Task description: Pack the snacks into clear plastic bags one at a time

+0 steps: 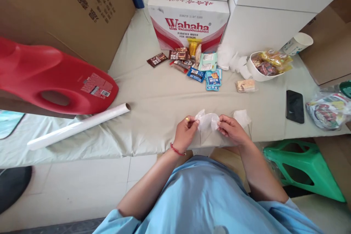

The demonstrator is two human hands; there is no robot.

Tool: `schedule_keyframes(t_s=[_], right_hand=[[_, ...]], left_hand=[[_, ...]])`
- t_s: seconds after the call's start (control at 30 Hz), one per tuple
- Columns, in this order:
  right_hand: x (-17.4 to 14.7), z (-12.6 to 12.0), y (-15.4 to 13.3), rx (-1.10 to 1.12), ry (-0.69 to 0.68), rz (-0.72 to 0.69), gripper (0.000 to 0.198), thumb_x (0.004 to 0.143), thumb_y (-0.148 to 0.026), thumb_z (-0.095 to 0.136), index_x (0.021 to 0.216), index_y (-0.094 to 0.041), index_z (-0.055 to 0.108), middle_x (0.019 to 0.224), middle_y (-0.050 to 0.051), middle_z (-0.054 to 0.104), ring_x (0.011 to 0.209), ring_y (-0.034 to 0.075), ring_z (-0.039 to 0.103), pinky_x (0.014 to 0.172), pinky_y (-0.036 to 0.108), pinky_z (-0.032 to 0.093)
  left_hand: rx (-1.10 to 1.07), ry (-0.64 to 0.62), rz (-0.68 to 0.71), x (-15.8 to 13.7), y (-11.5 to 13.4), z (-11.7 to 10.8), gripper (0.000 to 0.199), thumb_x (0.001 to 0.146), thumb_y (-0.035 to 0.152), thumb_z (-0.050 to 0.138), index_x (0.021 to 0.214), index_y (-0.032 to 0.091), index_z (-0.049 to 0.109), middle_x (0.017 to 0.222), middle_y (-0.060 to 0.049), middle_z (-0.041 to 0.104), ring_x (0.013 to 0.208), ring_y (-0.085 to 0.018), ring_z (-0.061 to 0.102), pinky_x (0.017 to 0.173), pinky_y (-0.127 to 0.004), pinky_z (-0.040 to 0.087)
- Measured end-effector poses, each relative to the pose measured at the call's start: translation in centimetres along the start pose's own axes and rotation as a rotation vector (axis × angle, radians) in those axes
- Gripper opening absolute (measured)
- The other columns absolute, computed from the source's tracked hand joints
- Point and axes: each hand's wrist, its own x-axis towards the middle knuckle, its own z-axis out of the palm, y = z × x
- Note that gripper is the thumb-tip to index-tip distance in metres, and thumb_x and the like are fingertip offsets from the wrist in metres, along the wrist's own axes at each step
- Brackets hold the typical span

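My left hand (186,131) pinches one side of a thin, translucent white plastic bag (206,122) near the table's front edge. The other side of the bag is gripped between the thumb and fingers of my right hand (231,128). Between the two hands the bag is stretched and a little crumpled. Just behind my right hand lies a crumpled white bag or tissue (242,118); which of the two, I cannot tell. Farther back sits a pile of packaged snacks (192,60), and a wrapped wafer-like snack (246,85) lies to its right.
A white bowl (253,71) of snacks, a paper cup (297,44) and a black phone (295,106) are at the right. To the left are a red jug (63,80) and a white tube (79,127). A Wahaha box (189,22) stands behind; a green stool (307,168) is below right.
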Motion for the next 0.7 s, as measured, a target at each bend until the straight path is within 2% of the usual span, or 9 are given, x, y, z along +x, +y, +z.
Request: schedule_keyframes(t_s=[0.13, 0.23, 0.3, 0.37, 0.43, 0.47, 0.53, 0.6, 0.7], right_hand=[[-0.7, -1.7, 0.8, 0.05, 0.048, 0.015, 0.034, 0.082, -0.052, 0.073, 0.081, -0.023, 0.055, 0.058, -0.007, 0.048, 0.049, 0.009, 0.036, 0.046, 0.022, 0.023], [-1.6, -2.2, 0.2, -0.162, 0.123, -0.1, 0.035, 0.09, -0.057, 0.065, 0.083, -0.024, 0.059, 0.059, -0.005, 0.048, 0.053, 0.012, 0.042, 0.049, 0.024, 0.033], [-2.1, -2.7, -0.4, -0.443, 0.319, -0.276, 0.032, 0.094, -0.055, 0.061, 0.087, -0.023, 0.064, 0.072, 0.0, 0.058, 0.06, 0.015, 0.05, 0.059, 0.029, 0.044], [-2.4, -3.7, -0.6, -0.721, 0.568, -0.405, 0.029, 0.095, -0.05, 0.06, 0.098, -0.023, 0.069, 0.099, 0.007, 0.066, 0.065, 0.016, 0.054, 0.07, 0.036, 0.051], [-2.5, -5.0, -0.2, -0.926, 0.743, -0.387, 0.034, 0.093, -0.047, 0.061, 0.115, -0.022, 0.069, 0.125, 0.015, 0.062, 0.069, 0.019, 0.059, 0.075, 0.042, 0.054], [-2.5, -5.7, 0.2, -1.001, 0.781, -0.336, 0.04, 0.091, -0.045, 0.061, 0.122, -0.021, 0.068, 0.133, 0.017, 0.059, 0.072, 0.021, 0.061, 0.075, 0.044, 0.054], [-2.3, -7.0, 1.1, -1.097, 0.776, -0.223, 0.041, 0.09, -0.043, 0.06, 0.123, -0.019, 0.069, 0.135, 0.02, 0.058, 0.079, 0.026, 0.064, 0.074, 0.046, 0.054], [-2.0, -7.6, 1.8, -1.088, 0.735, -0.184, 0.034, 0.092, -0.042, 0.055, 0.112, -0.018, 0.071, 0.122, 0.02, 0.064, 0.081, 0.028, 0.065, 0.076, 0.046, 0.054], [-1.6, -6.8, 1.3, -0.845, 0.641, -0.246, 0.034, 0.096, -0.045, 0.052, 0.108, -0.019, 0.07, 0.103, 0.013, 0.069, 0.077, 0.023, 0.065, 0.076, 0.041, 0.054]], left_hand=[[-0.078, 0.029, -0.074, 0.0, -0.5, -1.5, 0.035, 0.083, 0.053, 0.073, 0.08, 0.021, 0.058, 0.063, 0.005, 0.057, 0.058, -0.011, 0.05, 0.061, -0.026, 0.043], [-0.056, 0.002, -0.065, -0.3, -0.8, -2.0, 0.036, 0.083, 0.055, 0.072, 0.08, 0.022, 0.058, 0.063, 0.005, 0.057, 0.059, -0.012, 0.051, 0.062, -0.026, 0.044], [-0.039, -0.006, -0.06, -0.4, -1.0, -2.2, 0.038, 0.084, 0.057, 0.071, 0.08, 0.022, 0.058, 0.064, 0.005, 0.057, 0.06, -0.012, 0.052, 0.063, -0.027, 0.045], [-0.034, -0.01, -0.054, -0.4, -1.4, -2.4, 0.039, 0.084, 0.059, 0.07, 0.082, 0.022, 0.058, 0.064, 0.005, 0.057, 0.06, -0.013, 0.053, 0.063, -0.028, 0.047], [-0.029, -0.016, -0.036, -0.4, -1.7, -2.6, 0.039, 0.085, 0.059, 0.07, 0.083, 0.022, 0.058, 0.066, 0.004, 0.059, 0.061, -0.013, 0.055, 0.065, -0.028, 0.048], [-0.024, -0.019, -0.022, -0.5, -1.9, -2.7, 0.038, 0.086, 0.058, 0.07, 0.084, 0.022, 0.059, 0.067, 0.004, 0.06, 0.062, -0.013, 0.055, 0.065, -0.028, 0.048], [0.004, -0.035, 0.015, -0.7, -2.1, -2.6, 0.036, 0.088, 0.057, 0.068, 0.085, 0.022, 0.059, 0.068, 0.003, 0.06, 0.063, -0.014, 0.056, 0.066, -0.028, 0.048], [0.054, -0.06, 0.067, -1.0, -2.1, -2.5, 0.034, 0.091, 0.056, 0.064, 0.087, 0.023, 0.059, 0.069, 0.003, 0.059, 0.064, -0.014, 0.055, 0.066, -0.028, 0.047], [0.179, -0.098, 0.199, -1.5, -1.7, -2.2, 0.029, 0.098, 0.05, 0.057, 0.087, 0.023, 0.06, 0.076, 0.001, 0.06, 0.069, -0.015, 0.055, 0.068, -0.029, 0.045]])
